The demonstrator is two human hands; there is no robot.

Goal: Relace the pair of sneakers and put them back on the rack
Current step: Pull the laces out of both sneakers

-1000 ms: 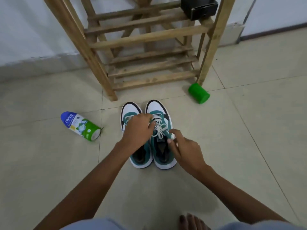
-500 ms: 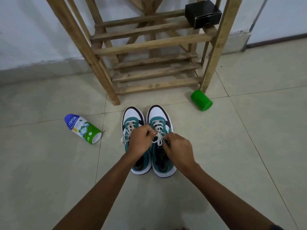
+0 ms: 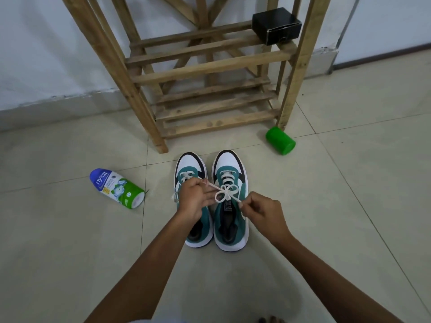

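Stood side by side on the tiled floor (image 3: 70,252), just in front of the wooden shoe rack (image 3: 210,73): left sneaker (image 3: 190,169) and right sneaker (image 3: 229,164), toes toward the rack, heels toward the person, long axes running straight away from the camera. Pinched one white lace end off to the left with the left hand (image 3: 194,201), fingers curled, that hand over the left sneaker's tongue. Pinched the other lace end with the right hand (image 3: 263,212), just right of the right sneaker's collar. Stretched between both hands, over the right sneaker's tongue: a bow knot (image 3: 225,194) with two loops. Lay on its side to the left, a Nycil powder bottle (image 3: 116,188). Lay by the rack's right leg, a green cylinder (image 3: 280,141). Sat on a rack shelf, a black box (image 3: 276,25).
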